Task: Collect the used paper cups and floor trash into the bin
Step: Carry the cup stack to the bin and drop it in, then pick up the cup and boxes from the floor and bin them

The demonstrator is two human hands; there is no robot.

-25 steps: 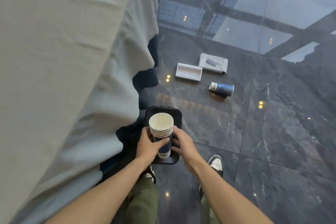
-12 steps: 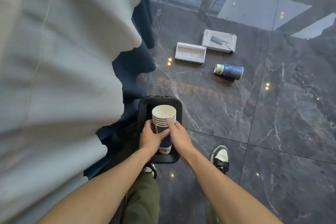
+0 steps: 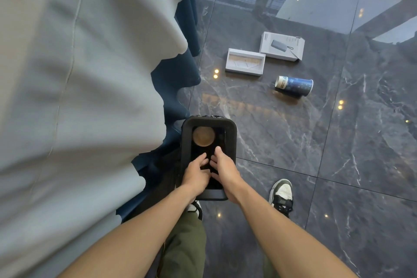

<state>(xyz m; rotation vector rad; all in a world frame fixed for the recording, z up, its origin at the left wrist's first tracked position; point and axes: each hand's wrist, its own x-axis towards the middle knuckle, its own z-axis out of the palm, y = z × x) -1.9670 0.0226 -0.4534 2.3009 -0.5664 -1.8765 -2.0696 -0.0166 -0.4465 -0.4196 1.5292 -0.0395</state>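
Both hands hover empty over the black bin (image 3: 186, 142), left hand (image 3: 195, 172) and right hand (image 3: 223, 170) with fingers spread. Cups (image 3: 203, 136) sit inside it. Beyond, 1 blue cup (image 3: 294, 86) and 2 white boxes (image 3: 245, 61) lie on the floor (image 3: 338, 153).

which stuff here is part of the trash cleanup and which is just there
Part of the job:
- black bin
- stack of cups inside the bin
- blue paper cup lying on the floor
- open white box tray
- white box lid

Just there:
- draped tablecloth
- sneaker
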